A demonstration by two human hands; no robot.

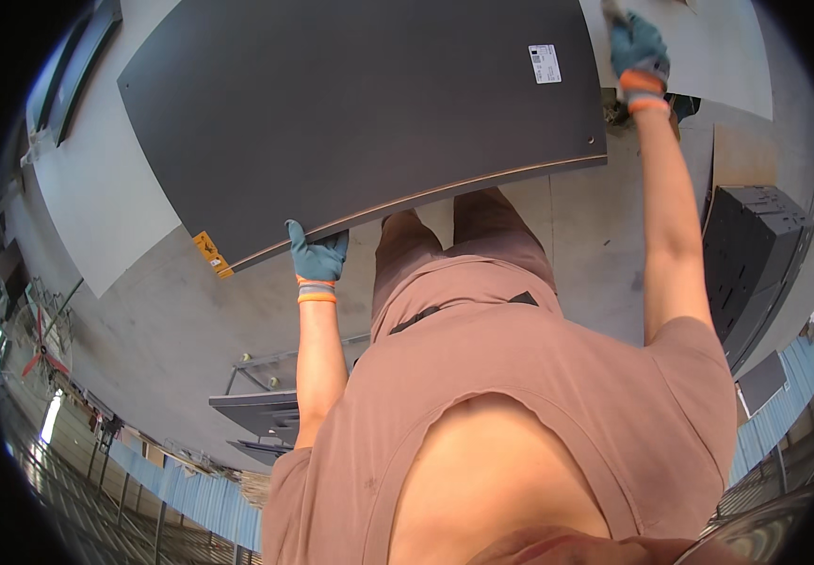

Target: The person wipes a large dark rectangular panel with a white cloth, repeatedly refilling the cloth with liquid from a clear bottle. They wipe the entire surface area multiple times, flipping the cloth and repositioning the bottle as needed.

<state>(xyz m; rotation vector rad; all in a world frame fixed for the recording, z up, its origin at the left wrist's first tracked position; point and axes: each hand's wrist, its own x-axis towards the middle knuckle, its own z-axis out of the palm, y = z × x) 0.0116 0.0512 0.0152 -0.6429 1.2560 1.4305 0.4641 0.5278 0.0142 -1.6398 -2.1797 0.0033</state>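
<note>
A large dark grey panel [360, 104] with a pale brown edge lies flat in front of me. It carries a white label [545, 64] near its right end and an orange-yellow sticker [211, 252] at its near left corner. My left hand [317, 256], in a blue-green glove with an orange cuff, grips the near edge, its thumb on top and its fingers partly hidden underneath. Past the panel's right end, my right hand [641, 47], gloved alike, is closed around a small light-coloured thing [613, 11] that is blurred and cut off by the frame's top.
A white surface [110, 202] shows beyond the panel's left side, and another [723, 56] lies at the far right. Dark panels are stacked [756, 254] on my right. More dark boards [266, 410] lie on a metal frame at left, near a red-bladed fan [42, 348].
</note>
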